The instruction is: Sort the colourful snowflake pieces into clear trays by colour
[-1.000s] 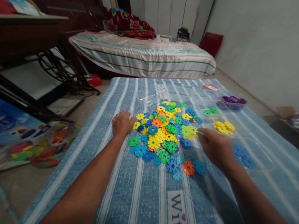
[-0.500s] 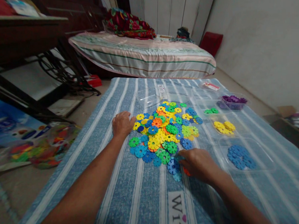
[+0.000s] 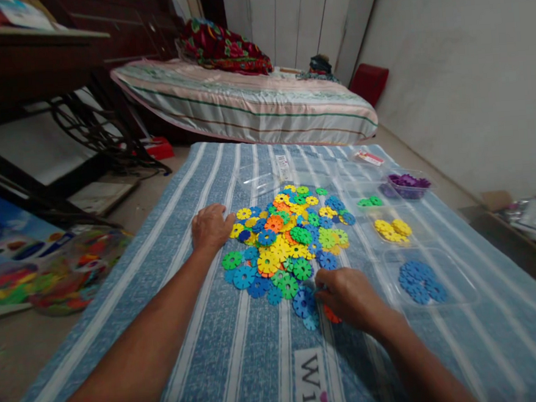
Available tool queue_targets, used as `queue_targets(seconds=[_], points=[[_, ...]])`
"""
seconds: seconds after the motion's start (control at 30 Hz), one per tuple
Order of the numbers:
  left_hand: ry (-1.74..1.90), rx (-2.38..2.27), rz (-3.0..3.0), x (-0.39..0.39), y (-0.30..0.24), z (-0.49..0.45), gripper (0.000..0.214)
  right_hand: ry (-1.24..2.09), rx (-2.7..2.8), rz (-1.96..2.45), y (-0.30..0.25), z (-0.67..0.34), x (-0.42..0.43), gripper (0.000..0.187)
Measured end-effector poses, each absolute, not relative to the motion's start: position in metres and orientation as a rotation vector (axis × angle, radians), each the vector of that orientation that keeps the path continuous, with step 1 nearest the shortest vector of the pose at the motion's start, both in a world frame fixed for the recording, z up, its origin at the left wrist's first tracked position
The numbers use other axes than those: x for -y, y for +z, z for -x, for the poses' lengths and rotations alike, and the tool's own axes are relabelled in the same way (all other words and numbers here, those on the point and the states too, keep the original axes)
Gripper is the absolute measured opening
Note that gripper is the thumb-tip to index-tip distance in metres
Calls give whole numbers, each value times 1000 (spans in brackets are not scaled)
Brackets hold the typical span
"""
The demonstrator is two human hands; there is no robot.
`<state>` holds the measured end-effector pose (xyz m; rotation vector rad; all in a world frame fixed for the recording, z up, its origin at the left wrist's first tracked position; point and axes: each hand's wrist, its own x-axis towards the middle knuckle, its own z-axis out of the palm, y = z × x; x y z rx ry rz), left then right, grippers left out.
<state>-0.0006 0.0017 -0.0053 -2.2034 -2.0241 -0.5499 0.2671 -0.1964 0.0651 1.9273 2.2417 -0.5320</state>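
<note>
A heap of notched plastic discs [image 3: 278, 249] in yellow, green, blue and orange lies spread on the striped cloth [image 3: 212, 327]. At its left edge my left hand [image 3: 211, 227] rests on the cloth, thumb apart from the fingers, holding nothing visible. My right hand [image 3: 348, 293] is at the near right edge of the heap, its fingers closed together. Whatever is between those fingertips is hidden. A dark blue disc [image 3: 303, 301] lies just left of them, and an orange disc [image 3: 331, 314] shows partly under the hand.
Clear plastic trays stand on the right: blue discs [image 3: 421, 281], yellow discs [image 3: 393, 230], green discs [image 3: 369, 201] and purple discs [image 3: 408, 182] are in them. A small red and white packet [image 3: 368, 157] lies at the far edge. Beyond is a bed [image 3: 243, 105].
The whole view has shifted slightly, moving the scene left. My right hand's fingertips have drawn a little away from the heap's discs; my left hand stays beside the heap.
</note>
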Motion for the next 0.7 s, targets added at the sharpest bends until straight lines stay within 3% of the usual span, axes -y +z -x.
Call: queue_targets(seconds=[0.37,0.7], points=[[-539,2015,2202,-3,-4,1,34,-489,-2306,-2098,82,-288,208,16],[-532,2002,2196,-3,-6,2,34,-578,-2324,-1994,69,-281,209,19]])
